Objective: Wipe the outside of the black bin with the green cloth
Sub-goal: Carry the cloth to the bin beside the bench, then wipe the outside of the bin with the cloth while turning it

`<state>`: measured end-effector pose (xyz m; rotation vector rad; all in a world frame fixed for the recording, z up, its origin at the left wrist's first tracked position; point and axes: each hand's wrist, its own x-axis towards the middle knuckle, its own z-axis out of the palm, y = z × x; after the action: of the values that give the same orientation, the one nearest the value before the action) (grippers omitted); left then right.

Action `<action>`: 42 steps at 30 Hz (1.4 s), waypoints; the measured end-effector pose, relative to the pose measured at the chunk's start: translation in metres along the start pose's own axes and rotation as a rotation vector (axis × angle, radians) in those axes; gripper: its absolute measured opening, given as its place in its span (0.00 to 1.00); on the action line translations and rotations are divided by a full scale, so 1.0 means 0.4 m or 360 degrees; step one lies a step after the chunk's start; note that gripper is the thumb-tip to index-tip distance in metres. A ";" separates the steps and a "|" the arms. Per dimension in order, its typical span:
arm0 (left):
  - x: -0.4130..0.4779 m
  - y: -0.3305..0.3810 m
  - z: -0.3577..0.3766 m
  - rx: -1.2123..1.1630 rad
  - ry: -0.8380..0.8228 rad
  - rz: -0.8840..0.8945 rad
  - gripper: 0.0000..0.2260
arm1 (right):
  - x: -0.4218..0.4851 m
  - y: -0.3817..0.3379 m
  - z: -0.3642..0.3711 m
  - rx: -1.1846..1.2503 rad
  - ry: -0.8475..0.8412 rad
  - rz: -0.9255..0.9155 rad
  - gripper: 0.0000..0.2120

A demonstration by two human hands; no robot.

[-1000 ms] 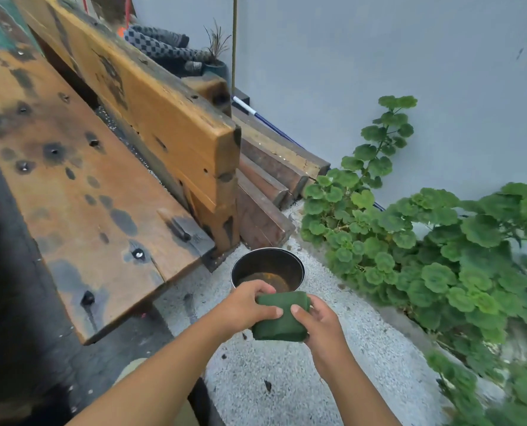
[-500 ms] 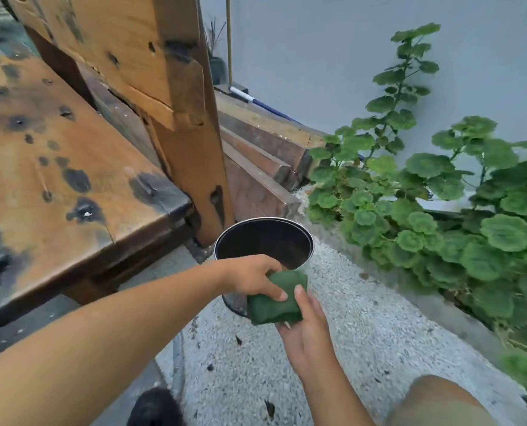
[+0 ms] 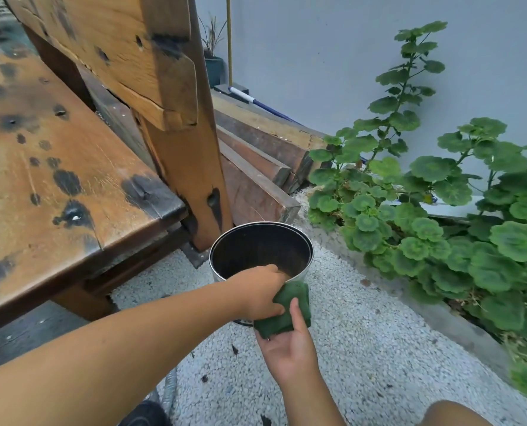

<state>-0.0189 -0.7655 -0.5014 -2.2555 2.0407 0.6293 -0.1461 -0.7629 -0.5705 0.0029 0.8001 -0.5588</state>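
**Bin upright just ahead of both hands, cloth at its near wall**

The black bin (image 3: 260, 241) stood upright on the pebbled ground (image 3: 363, 333), its long axis vertical and its open mouth facing up, directly beyond the two hands. The green cloth (image 3: 290, 302) lay folded against the bin's near outer wall, just below the rim. Most of that wall was hidden behind the hands and the cloth.

The left hand (image 3: 257, 292) was the closer one. Its fingers curled over the near rim into the bin, and its thumb ran down the outside onto the cloth's edge. The right hand (image 3: 287, 348) sat lower and nearer the person, palm up under the cloth, gripping it with the thumb on top.

The coming wipe probably needed the right hand to sweep the cloth round the wall while the left steadied the rim.

A wooden bench (image 3: 71, 179) stood left of the hands, and leafy plants (image 3: 440, 226) stood to their right.
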 end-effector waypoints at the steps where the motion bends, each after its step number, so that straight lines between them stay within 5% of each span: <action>1: 0.011 -0.011 -0.005 -0.0038 -0.0035 0.0032 0.17 | 0.009 -0.006 -0.007 -0.0023 0.0033 -0.0002 0.21; 4: 0.036 -0.057 -0.007 -0.0309 -0.0071 0.0010 0.17 | 0.034 -0.020 -0.031 -0.0059 0.0118 0.0005 0.23; 9: 0.066 -0.126 0.058 0.0226 -0.0108 -0.0106 0.15 | 0.056 -0.023 -0.066 -0.0073 0.0203 -0.0001 0.27; 23: 0.094 -0.113 0.104 0.0444 -0.0100 -0.0198 0.10 | 0.038 -0.040 -0.110 -0.0035 0.0114 -0.0120 0.24; 26: 0.092 -0.092 0.067 0.0329 0.0028 -0.0221 0.02 | 0.024 -0.058 -0.104 -0.0050 0.0074 -0.0160 0.24; 34: 0.101 -0.120 0.008 -0.0282 0.0187 -0.0535 0.22 | 0.021 -0.117 -0.069 -0.0374 -0.0008 -0.0290 0.20; 37: 0.079 -0.125 0.057 -0.0523 0.0127 -0.0637 0.25 | 0.035 -0.117 -0.042 -0.0617 0.0002 -0.0377 0.14; 42: 0.058 -0.098 0.114 -0.0691 0.0427 -0.0574 0.23 | 0.080 -0.113 0.000 -0.1164 0.0223 -0.0651 0.10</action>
<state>0.0078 -0.7686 -0.5601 -3.0056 1.6328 0.8393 -0.1495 -0.8167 -0.5831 -0.8160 1.1151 -0.6249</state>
